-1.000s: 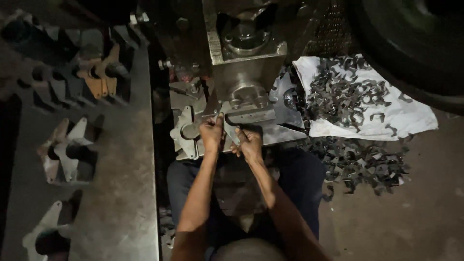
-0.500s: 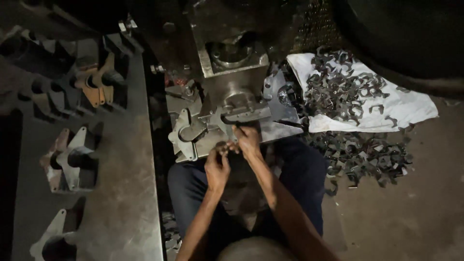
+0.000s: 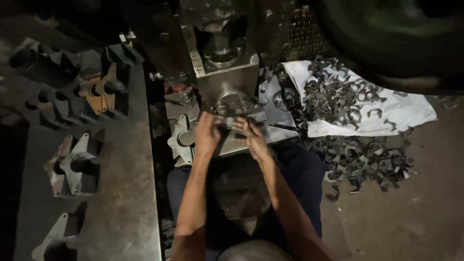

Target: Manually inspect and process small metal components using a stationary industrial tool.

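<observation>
My left hand (image 3: pixel 208 135) and my right hand (image 3: pixel 252 137) are both up at the die of a metal press (image 3: pixel 227 79), fingers curled around a small dark metal piece (image 3: pixel 228 122) between them at the base of the press head. The piece is mostly hidden by my fingers. The grey die plate (image 3: pixel 278 133) lies under my hands, above my lap in dark blue trousers.
A white sack (image 3: pixel 406 113) on the right carries a heap of dark curved metal stampings (image 3: pixel 338 94), with more spilled on the floor (image 3: pixel 367 162). A steel bench (image 3: pixel 121 193) on the left holds several die blocks (image 3: pixel 75 164). A big dark wheel (image 3: pixel 396 38) fills the upper right.
My hands dropped back toward my lap half a second ago, then rose again to the press die. The view has tilted, so the press sits lower and larger in frame.
</observation>
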